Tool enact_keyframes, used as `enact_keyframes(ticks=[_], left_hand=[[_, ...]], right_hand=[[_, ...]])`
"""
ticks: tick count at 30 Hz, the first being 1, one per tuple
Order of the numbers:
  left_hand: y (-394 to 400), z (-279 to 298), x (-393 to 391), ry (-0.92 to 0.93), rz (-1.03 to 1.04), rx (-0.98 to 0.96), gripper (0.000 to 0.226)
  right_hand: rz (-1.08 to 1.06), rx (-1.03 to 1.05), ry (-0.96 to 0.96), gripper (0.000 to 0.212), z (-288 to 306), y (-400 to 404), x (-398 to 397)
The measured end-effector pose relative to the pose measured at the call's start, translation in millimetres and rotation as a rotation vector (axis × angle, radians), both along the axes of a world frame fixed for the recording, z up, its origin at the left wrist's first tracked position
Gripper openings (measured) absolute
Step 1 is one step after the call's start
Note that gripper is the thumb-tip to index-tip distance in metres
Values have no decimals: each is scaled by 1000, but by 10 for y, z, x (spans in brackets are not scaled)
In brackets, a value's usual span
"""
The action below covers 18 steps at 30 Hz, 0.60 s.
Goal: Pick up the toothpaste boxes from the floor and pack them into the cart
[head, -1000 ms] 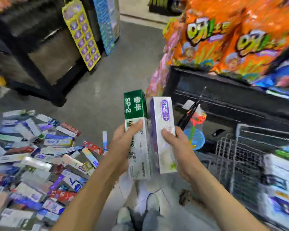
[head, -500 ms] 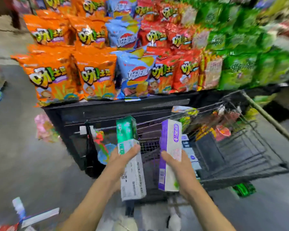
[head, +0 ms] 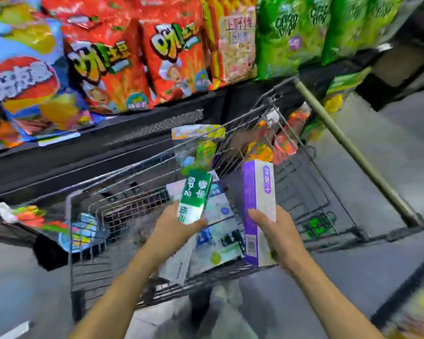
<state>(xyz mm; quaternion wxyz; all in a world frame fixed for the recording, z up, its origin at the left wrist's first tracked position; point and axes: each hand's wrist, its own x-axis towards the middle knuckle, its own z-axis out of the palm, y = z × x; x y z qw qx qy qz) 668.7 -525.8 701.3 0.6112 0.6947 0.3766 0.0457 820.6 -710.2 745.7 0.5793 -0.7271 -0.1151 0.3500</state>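
- The left hand [head: 174,228] gripped a green-and-white cardboard toothpaste box [head: 195,195], fingers and thumb curled round its lower part; the box stood nearly upright, tilted a little to the right, above the basket of the grey wire shopping cart [head: 88,241].
- The right hand [head: 277,237] gripped a purple-and-white cardboard toothpaste box [head: 258,211] from its right side, held upright just right of the green one, the two boxes apart.
- Below and between the hands, pale toothpaste boxes [head: 218,231] already lay in the cart's near end, and beyond the hands the rest of the basket floor showed dark and open.
- The cart's near wire edge ran under both wrists; its olive push bar [head: 348,148] slanted away well right of the right hand.
- Grey floor [head: 377,265] lay open right of the right hand and left of the left forearm.
- The green box read "SP-2" beside white characters; the purple box carried a purple oval logo with a plus sign and a barcode low on its side.
- Beyond the hands, a black shelf [head: 59,165] bore orange-red snack bags [head: 171,52] and green snack bags [head: 289,33], one of them reading "onion rings"; motion blur kept other print unreadable.
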Motion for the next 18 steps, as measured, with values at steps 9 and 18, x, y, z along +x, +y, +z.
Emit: enact_keyframes(ticks=[9,18], left_hand=[[-69,-1485,785,271,-539,246,67],[-547,-2757,1076,351,-963,489,81]], right_hand=[[-198,21,87,29,-1016,67,657],[-204,87,267,17,-1266,188,817]])
